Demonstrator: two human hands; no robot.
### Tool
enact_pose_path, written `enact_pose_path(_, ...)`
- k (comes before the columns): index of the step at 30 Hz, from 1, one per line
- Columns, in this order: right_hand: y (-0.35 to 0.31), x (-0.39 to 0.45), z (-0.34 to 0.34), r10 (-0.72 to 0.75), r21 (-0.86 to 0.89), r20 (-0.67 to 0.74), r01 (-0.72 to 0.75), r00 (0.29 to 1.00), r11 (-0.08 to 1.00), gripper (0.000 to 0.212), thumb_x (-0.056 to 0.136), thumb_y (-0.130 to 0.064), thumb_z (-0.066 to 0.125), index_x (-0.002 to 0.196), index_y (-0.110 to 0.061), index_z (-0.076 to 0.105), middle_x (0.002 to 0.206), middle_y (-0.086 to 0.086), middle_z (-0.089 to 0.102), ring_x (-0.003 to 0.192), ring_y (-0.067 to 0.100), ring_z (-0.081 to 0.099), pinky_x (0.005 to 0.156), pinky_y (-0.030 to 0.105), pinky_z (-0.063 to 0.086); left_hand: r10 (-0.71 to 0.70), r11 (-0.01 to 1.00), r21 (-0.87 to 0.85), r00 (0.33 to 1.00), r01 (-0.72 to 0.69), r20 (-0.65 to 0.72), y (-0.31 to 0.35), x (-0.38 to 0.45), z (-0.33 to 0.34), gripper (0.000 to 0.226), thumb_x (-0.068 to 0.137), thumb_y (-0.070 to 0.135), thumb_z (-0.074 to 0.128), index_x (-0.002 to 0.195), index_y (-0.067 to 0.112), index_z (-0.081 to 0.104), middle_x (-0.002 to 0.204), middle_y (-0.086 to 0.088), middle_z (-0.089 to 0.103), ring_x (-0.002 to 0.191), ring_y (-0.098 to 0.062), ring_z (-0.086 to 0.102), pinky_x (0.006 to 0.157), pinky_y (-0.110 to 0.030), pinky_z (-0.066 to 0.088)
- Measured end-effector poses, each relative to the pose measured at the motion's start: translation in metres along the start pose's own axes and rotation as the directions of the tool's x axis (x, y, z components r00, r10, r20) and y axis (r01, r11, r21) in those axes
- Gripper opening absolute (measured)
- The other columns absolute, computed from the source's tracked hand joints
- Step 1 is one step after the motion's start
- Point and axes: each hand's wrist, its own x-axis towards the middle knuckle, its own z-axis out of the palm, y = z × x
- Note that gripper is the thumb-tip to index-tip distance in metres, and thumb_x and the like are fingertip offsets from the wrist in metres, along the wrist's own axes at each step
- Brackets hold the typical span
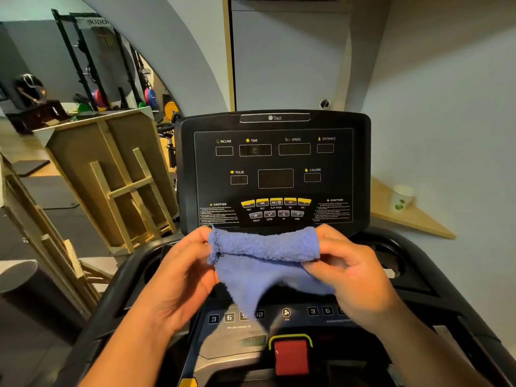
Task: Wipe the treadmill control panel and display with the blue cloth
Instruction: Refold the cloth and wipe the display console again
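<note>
The blue cloth [262, 258] hangs stretched between my two hands, just below the upright black display [275, 169] of the treadmill. My left hand [181, 269] pinches the cloth's left edge and my right hand [349, 269] pinches its right edge. A loose corner of the cloth droops over the lower control panel [287, 314], covering some of its numbered keys. The display is dark, with labelled windows and a row of yellow buttons [275, 203]. The cloth does not touch the display.
A red stop button [291, 356] sits at the front of the console. Cup holders [388, 258] flank the panel. A paper cup [402, 197] stands on a wooden corner shelf at right. Wooden frames [117, 177] and gym equipment are at left.
</note>
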Motion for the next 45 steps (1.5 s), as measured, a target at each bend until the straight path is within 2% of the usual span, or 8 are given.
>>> enact_pose_path(6, 0.007, 0.001, 0.0, 0.185, 0.319, -0.118, -0.139, 0.976, 0.938, 0.035, 0.075, -0.022, 0.085, 0.107, -0.017, 0.07, 0.101, 0.015, 0.072, 0.097, 0.028, 0.069, 0.084, 0.037, 0.057, -0.037, 0.999, -0.01, 0.995, 0.036, -0.091, -0.003, 0.005, 0.009, 0.023, 0.092, 0.005, 0.052, 0.101, 0.001, 0.073, 0.1, -0.021, 0.073, 0.088, -0.026, 0.073, 0.08, -0.039, 0.064)
enact_pose_path(12, 0.007, 0.007, -0.001, 0.283, 0.234, -0.226, -0.23, 0.932, 0.945, 0.041, 0.093, 0.0, 0.062, 0.117, -0.032, 0.07, 0.087, 0.022, 0.066, 0.096, 0.035, 0.066, 0.092, 0.046, 0.05, -0.004, 0.959, 0.269, 0.955, 0.088, -0.298, -0.015, 0.012, 0.016, 0.028, 0.098, 0.037, 0.064, 0.113, 0.015, 0.075, 0.097, -0.006, 0.075, 0.096, -0.024, 0.069, 0.084, -0.042, 0.051)
enact_pose_path(18, -0.015, 0.002, -0.005, 0.142, 0.196, -0.285, -0.088, 0.948, 0.977, 0.029, 0.077, -0.008, 0.074, 0.101, -0.022, 0.078, 0.095, 0.013, 0.075, 0.093, 0.026, 0.072, 0.087, 0.039, 0.057, 0.191, 0.874, 0.463, 0.98, -0.145, -0.053, 0.005, -0.008, 0.021, 0.052, 0.081, 0.017, 0.074, 0.129, 0.038, 0.067, 0.112, -0.005, 0.078, 0.106, -0.019, 0.075, 0.086, -0.032, 0.06)
enact_pose_path(29, 0.006, -0.008, -0.007, 0.202, -0.488, -0.149, -0.249, 0.968, 0.837, 0.018, 0.086, -0.016, 0.07, 0.085, -0.033, 0.067, 0.109, -0.021, 0.065, 0.107, 0.001, 0.062, 0.092, 0.026, 0.048, 0.357, 0.196, 0.958, 0.925, -0.208, 0.127, -0.009, -0.008, -0.005, 0.034, 0.081, 0.016, 0.084, 0.087, 0.046, 0.07, 0.097, 0.02, 0.07, 0.095, -0.008, 0.067, 0.08, -0.023, 0.052)
enact_pose_path(34, -0.025, 0.012, -0.011, 0.229, 0.184, -0.058, -0.215, 0.972, 0.959, 0.014, 0.083, -0.008, 0.07, 0.092, -0.019, 0.07, 0.087, 0.006, 0.072, 0.083, 0.015, 0.068, 0.076, 0.027, 0.052, 0.269, 0.623, 0.738, 0.957, -0.259, 0.109, 0.035, -0.007, 0.02, 0.016, 0.082, 0.037, 0.081, 0.095, 0.031, 0.074, 0.121, 0.012, 0.073, 0.114, -0.01, 0.069, 0.088, -0.024, 0.056)
enact_pose_path(37, -0.019, 0.01, -0.006, 0.352, 0.35, 0.058, -0.35, 0.934, 0.869, 0.023, 0.078, -0.014, 0.076, 0.1, -0.011, 0.073, 0.096, 0.01, 0.072, 0.089, 0.018, 0.067, 0.076, 0.028, 0.052, -0.095, 0.946, 0.308, 0.995, 0.1, -0.032, 0.011, -0.002, 0.033, 0.053, 0.07, 0.052, 0.082, 0.113, 0.021, 0.081, 0.123, -0.006, 0.076, 0.114, -0.023, 0.073, 0.092, -0.034, 0.059)
enact_pose_path(41, 0.005, -0.015, 0.003, 0.457, 0.274, 0.067, -0.457, 0.887, 0.846, 0.022, 0.073, -0.015, 0.072, 0.093, -0.006, 0.074, 0.092, 0.02, 0.072, 0.085, 0.028, 0.069, 0.074, 0.033, 0.054, -0.504, 0.758, -0.38, 0.845, 0.531, 0.176, -0.058, -0.025, 0.036, 0.064, 0.082, 0.033, 0.072, 0.13, -0.009, 0.066, 0.144, -0.032, 0.056, 0.132, -0.044, 0.058, 0.12, -0.054, 0.033)
enact_pose_path(45, 0.009, -0.018, -0.004, 0.397, 0.186, -0.032, -0.385, 0.917, 0.904, 0.02, 0.074, -0.017, 0.071, 0.093, -0.01, 0.075, 0.093, 0.018, 0.074, 0.088, 0.029, 0.071, 0.077, 0.035, 0.053, -0.449, 0.783, -0.379, 0.87, 0.492, 0.203, -0.086, -0.034, 0.023, 0.073, 0.062, 0.027, 0.097, 0.122, -0.007, 0.073, 0.122, -0.031, 0.07, 0.109, -0.043, 0.072, 0.093, -0.049, 0.057)
